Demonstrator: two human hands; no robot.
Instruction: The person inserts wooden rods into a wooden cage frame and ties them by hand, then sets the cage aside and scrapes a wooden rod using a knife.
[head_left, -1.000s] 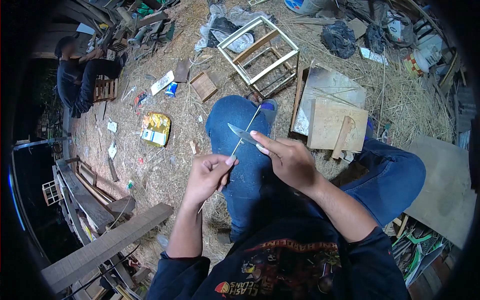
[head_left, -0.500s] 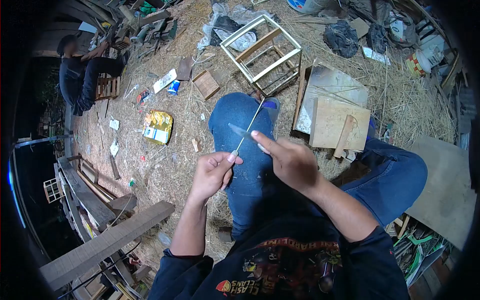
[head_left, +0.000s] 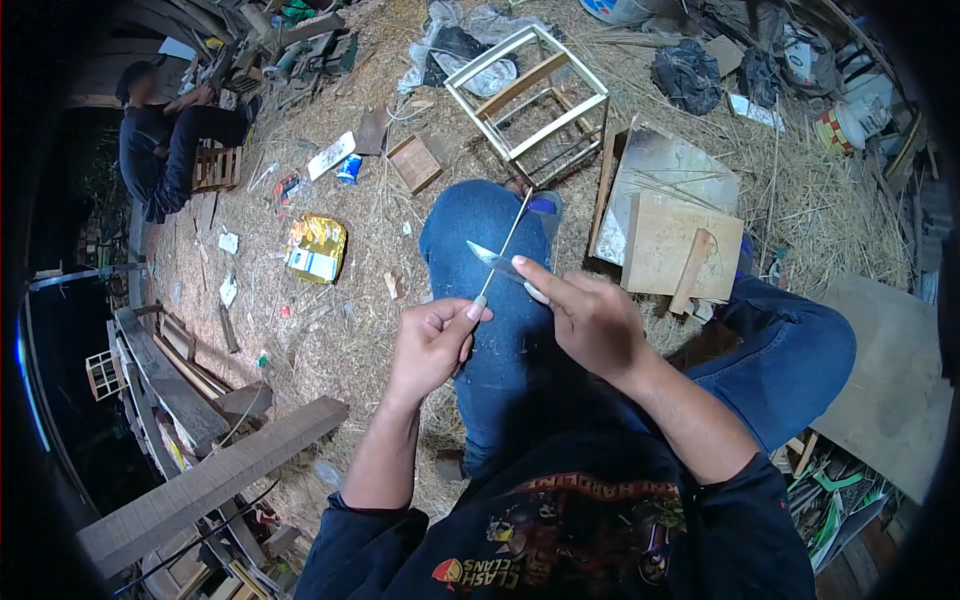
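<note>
Knife (head_left: 489, 258) across thin stick (head_left: 514, 226) — open straw floor (head_left: 372, 255) beyond the left edge of knee (head_left: 468, 222)

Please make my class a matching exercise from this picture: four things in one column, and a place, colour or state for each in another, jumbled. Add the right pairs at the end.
Things:
1. Knife
2. Thin stick
3. Packet
4. Frame

Descriptions:
A. Held in the left hand
B. Open-sided, built of mostly pale bars
C. Held in the right hand, index finger stretched forward
D. Shiny gold, with a whitish panel

Right pairs: 1-C, 2-A, 3-D, 4-B
</note>
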